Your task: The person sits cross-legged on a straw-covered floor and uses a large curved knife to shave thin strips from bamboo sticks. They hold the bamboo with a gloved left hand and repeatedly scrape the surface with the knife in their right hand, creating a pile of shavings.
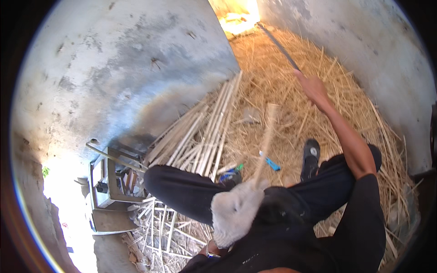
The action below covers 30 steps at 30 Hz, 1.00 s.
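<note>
My left hand (236, 211), in a thick pale work glove, lies in front of my body and is closed round a flat bamboo strip (267, 139). The strip points up and away from me, slightly smeared by motion. My bare right hand (312, 88) is stretched out far ahead and closed round the near end of a long dark blade (278, 47), likely a knife. Its handle is hidden in my fist. The blade points away to the upper left, toward the bright opening, and stays apart from the strip.
Split bamboo strips (210, 129) lean in a bundle at the left wall (123, 59). Shavings (327, 75) cover the floor. A blue object (271, 164) lies between my legs. At left stands a wooden frame (109, 177), with cut pieces (164, 227) below it. Another wall (387, 77) rises at right.
</note>
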{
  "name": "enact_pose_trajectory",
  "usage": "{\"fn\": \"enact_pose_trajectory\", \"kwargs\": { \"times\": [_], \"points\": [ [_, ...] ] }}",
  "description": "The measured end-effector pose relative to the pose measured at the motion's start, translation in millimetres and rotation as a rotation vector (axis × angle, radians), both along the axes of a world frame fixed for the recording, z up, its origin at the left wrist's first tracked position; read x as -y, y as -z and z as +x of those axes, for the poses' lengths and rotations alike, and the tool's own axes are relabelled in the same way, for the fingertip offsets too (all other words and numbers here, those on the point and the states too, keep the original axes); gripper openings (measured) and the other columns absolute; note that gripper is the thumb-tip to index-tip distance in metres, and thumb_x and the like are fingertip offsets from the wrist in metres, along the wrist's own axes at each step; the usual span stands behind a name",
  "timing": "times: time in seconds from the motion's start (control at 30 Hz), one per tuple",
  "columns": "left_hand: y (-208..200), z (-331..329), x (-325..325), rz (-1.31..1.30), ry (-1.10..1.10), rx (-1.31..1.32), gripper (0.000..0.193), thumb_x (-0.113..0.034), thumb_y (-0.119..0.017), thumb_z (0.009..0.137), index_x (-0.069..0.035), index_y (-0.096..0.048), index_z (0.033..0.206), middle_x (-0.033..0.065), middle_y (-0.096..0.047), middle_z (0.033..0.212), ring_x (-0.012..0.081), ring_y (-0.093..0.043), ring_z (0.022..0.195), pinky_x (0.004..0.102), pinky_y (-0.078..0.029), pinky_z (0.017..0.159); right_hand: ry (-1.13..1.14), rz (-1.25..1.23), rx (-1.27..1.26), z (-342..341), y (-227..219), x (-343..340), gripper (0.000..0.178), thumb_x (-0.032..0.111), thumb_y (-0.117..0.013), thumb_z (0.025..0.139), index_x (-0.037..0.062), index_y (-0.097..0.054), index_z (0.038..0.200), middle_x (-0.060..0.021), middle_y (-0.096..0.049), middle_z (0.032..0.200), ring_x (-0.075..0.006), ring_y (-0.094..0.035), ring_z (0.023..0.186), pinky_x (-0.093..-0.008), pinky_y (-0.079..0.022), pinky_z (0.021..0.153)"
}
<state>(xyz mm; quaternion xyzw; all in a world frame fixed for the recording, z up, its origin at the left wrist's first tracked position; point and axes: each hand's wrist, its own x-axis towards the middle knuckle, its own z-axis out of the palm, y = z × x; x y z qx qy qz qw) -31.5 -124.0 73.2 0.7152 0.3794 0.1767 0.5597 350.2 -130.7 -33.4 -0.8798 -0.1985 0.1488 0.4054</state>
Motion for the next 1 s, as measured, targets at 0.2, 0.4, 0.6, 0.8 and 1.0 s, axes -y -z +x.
{"fn": "enact_pose_trajectory", "kwargs": {
  "times": [0.2, 0.4, 0.6, 0.8, 1.0],
  "points": [
    [18, 14, -38, -0.386, -0.113, 0.309, 0.039, -0.029, -0.050, 0.102, 0.005, -0.069, 0.108, 0.0007, -0.046, 0.051, 0.0076, -0.039, 0.040, 0.0227, -0.031, 0.040, -0.128, 0.308, -0.107, -25, 3, 30, 0.066, 0.062, -0.052, 0.096, 0.0114, -0.042, 0.055, 0.0040, -0.037, 0.051, -0.0109, -0.034, 0.045, -0.0329, -0.025, 0.042],
    [20, 15, -55, -0.484, -0.128, 0.396, 0.033, -0.025, -0.053, 0.100, 0.004, -0.066, 0.093, 0.0031, -0.047, 0.052, 0.0097, -0.040, 0.039, 0.0227, -0.031, 0.039, -0.560, 0.297, 0.225, -75, -30, 50, 0.066, 0.061, -0.061, 0.090, 0.0045, -0.050, 0.059, -0.0039, -0.046, 0.050, -0.0146, -0.046, 0.046, -0.0337, -0.036, 0.045],
    [6, 23, -52, -0.472, -0.159, 0.291, 0.023, -0.021, -0.060, 0.094, 0.002, -0.061, 0.091, 0.0024, -0.048, 0.055, 0.0083, -0.039, 0.039, 0.0222, -0.028, 0.036, -0.828, 0.318, 0.331, -113, -41, 51, 0.059, 0.063, -0.069, 0.082, 0.0066, -0.061, 0.065, -0.0087, -0.049, 0.047, -0.0294, -0.053, 0.042, -0.0376, -0.043, 0.045],
    [21, 18, -46, -0.592, -0.116, 0.354, 0.016, -0.014, -0.065, 0.091, -0.002, -0.055, 0.089, 0.0019, -0.048, 0.058, 0.0056, -0.034, 0.034, 0.0216, -0.025, 0.029, -0.859, 0.258, 0.580, -118, -26, 45, 0.064, 0.070, -0.061, 0.085, 0.0082, -0.066, 0.068, -0.0099, -0.050, 0.045, -0.0282, -0.053, 0.040, -0.0408, -0.044, 0.042],
    [6, -7, -13, -0.628, -0.030, 0.245, 0.019, -0.013, -0.068, 0.089, -0.005, -0.053, 0.083, 0.0000, -0.048, 0.056, 0.0062, -0.038, 0.039, 0.0228, -0.025, 0.033, -0.154, 0.039, 0.113, -30, -7, 17, 0.072, 0.069, -0.050, 0.093, 0.0055, -0.053, 0.058, -0.0030, -0.043, 0.043, -0.0178, -0.048, 0.038, -0.0363, -0.037, 0.039]
  ]
}}
